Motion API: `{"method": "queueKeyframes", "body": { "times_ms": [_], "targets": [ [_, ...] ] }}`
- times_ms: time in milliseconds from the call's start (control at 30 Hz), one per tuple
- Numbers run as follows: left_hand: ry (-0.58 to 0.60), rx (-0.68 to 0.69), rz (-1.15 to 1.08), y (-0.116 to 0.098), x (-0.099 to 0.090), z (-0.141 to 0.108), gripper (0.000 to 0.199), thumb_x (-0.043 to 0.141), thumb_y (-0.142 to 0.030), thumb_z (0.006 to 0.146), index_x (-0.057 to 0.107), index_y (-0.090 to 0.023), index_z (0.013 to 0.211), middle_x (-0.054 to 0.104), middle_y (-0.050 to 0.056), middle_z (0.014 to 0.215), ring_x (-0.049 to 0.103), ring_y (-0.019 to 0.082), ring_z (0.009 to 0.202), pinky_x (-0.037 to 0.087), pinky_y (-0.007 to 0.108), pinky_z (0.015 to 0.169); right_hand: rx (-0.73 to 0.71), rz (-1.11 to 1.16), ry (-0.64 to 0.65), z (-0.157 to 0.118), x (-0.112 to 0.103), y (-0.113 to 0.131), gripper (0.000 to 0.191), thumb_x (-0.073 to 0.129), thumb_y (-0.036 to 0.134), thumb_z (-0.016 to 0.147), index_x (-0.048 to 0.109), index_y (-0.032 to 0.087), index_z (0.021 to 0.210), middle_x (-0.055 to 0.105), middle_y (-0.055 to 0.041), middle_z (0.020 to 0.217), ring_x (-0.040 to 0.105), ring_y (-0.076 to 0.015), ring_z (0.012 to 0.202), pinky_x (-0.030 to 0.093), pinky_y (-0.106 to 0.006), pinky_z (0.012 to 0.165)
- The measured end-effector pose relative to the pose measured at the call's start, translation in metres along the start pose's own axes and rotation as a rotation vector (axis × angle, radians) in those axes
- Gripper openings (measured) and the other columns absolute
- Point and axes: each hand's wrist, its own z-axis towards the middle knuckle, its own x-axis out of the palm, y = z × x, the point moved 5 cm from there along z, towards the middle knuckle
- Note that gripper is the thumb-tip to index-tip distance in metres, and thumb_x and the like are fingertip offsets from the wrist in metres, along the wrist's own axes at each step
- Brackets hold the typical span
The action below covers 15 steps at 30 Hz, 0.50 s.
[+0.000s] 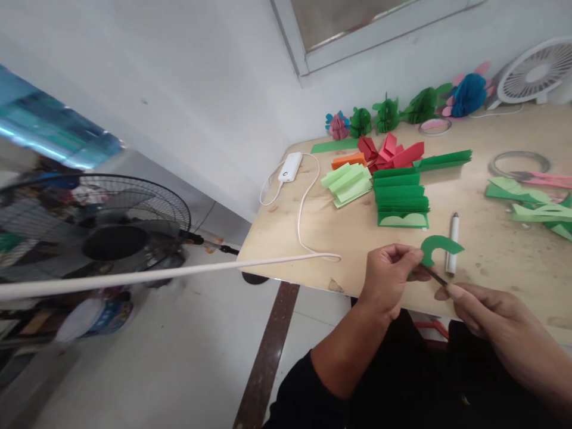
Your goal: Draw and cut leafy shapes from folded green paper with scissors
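Pinching a green paper hook [440,242] in left fingers [410,260], slim dark item [435,276] in right fingers [456,292]! Seemingly shaping up close; next, guide steadily.

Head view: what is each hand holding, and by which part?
The left hand pinches the curved green cutout by its lower-left end. The right hand grips a thin dark strip by its lower-right end; its exact nature is unclear.

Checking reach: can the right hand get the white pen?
Probably yes: the white pen lies near the right hand, though that hand holds a thin stick and curved green paper partly hides the pen.
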Motion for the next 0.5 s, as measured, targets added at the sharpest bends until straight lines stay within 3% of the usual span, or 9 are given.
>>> {"method": "queueKeyframes", "body": {
  "times_ms": [167,367,500],
  "targets": [
    [0.005,0.0,0.008,-0.0006,0.0003,-0.0004,0.048,0.092,-0.051,0.05,0.063,-0.015,0.063,0.065,0.001,0.059,0.062,0.012,0.052,0.053,0.028,0.064,0.114,0.014,0.069,-0.0007,0.0025,-0.0012,0.075,0.052,0.093,0.046,0.074,0.024,0.062,0.043,0.0004,0.044,0.039,-0.0169,0.041,0.029,-0.031,0.038],
    [0.015,-0.001,0.02,-0.0024,0.0009,-0.0022,0.05,0.091,-0.053,0.051,0.063,-0.015,0.065,0.065,0.002,0.057,0.064,0.014,0.053,0.053,0.029,0.065,0.078,0.019,0.073,0.0019,0.0023,-0.0012,0.07,0.056,0.09,0.049,0.076,0.025,0.063,0.065,-0.0051,0.057,0.055,-0.0217,0.049,0.041,-0.032,0.043],
    [0.02,-0.004,0.02,-0.0025,0.0009,-0.0035,0.05,0.091,-0.053,0.05,0.064,-0.014,0.065,0.066,0.003,0.057,0.064,0.014,0.053,0.053,0.028,0.065,0.032,-0.006,0.075,0.0016,0.0004,-0.0013,0.069,0.054,0.09,0.053,0.077,0.025,0.062,0.059,-0.0032,0.049,0.051,-0.0207,0.046,0.04,-0.032,0.042]
  ]
}}
